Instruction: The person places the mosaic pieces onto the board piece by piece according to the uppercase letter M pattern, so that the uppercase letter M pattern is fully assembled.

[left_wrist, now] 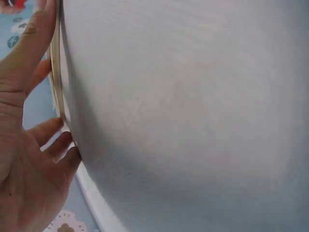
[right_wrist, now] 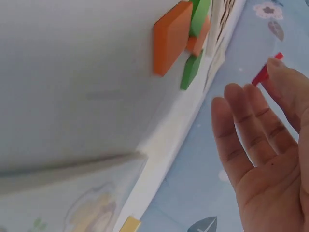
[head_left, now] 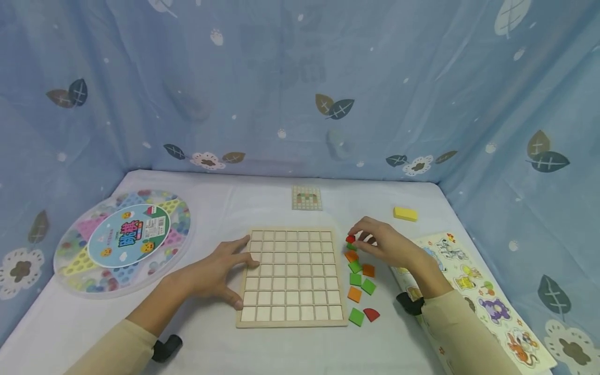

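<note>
A pale wooden grid board (head_left: 278,283) with square cells lies mid-table. My left hand (head_left: 220,273) rests along its left side, fingers spread, the tips on the frame. In the left wrist view the left hand (left_wrist: 36,159) touches the board's edge (left_wrist: 56,82). My right hand (head_left: 386,242) is beyond the board's upper right side, pinching a small red tile (head_left: 350,239) between thumb and fingertip. The right wrist view has this red tile (right_wrist: 267,71) nearly edge-on, the other fingers extended. Below it run green tiles (head_left: 355,279), orange tiles (head_left: 354,294) and a red quarter-round tile (head_left: 372,314).
A small pattern card (head_left: 307,198) lies behind the board. To the left is a round Chinese checkers box (head_left: 128,235). On the right lie a yellow block (head_left: 405,214) and an animal picture board (head_left: 473,291), partly under the right forearm. Blue curtains (head_left: 281,104) hang around the table.
</note>
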